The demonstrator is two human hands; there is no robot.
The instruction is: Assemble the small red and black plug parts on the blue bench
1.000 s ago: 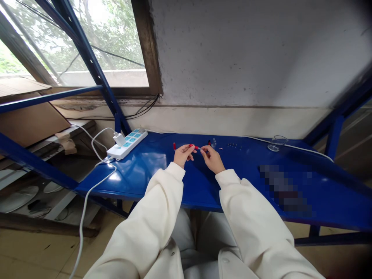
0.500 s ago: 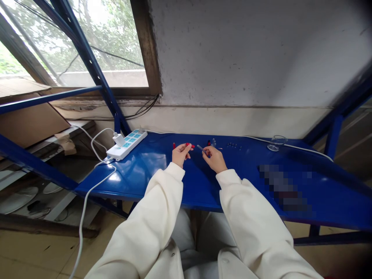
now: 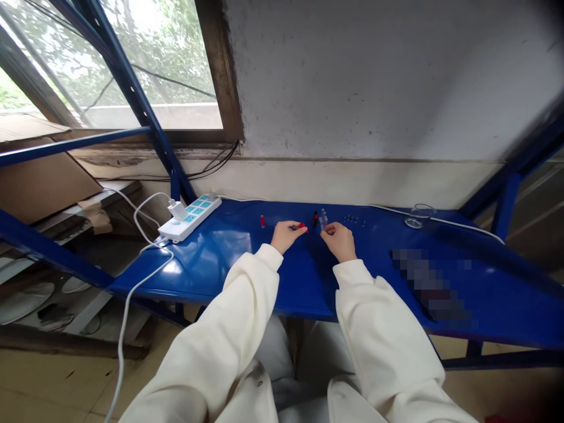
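My left hand [image 3: 288,235] is closed around a small red tube [image 3: 303,227], whose end shows at the fingertips above the blue table. To its right, my right hand [image 3: 339,239] pinches at the near side of a group of small clear tubes [image 3: 324,216]. Its fingertips hide whether a clear tube is between them. Just left of the clear tubes stand dark and red pieces [image 3: 315,219]. Another small red tube [image 3: 262,221] stands upright on the table, left of my left hand.
On the blue table [image 3: 247,282] a white power strip [image 3: 189,220] lies at the left. Several tiny pieces [image 3: 353,220] sit right of my right hand. A clear glass cup [image 3: 418,217] is at the back right, a pixelated dark item [image 3: 427,285] in front of it.
My right hand has moved right, bringing the clear tube it held to the group of clear tubes. My left hand has shifted slightly right and down, keeping the red tube.
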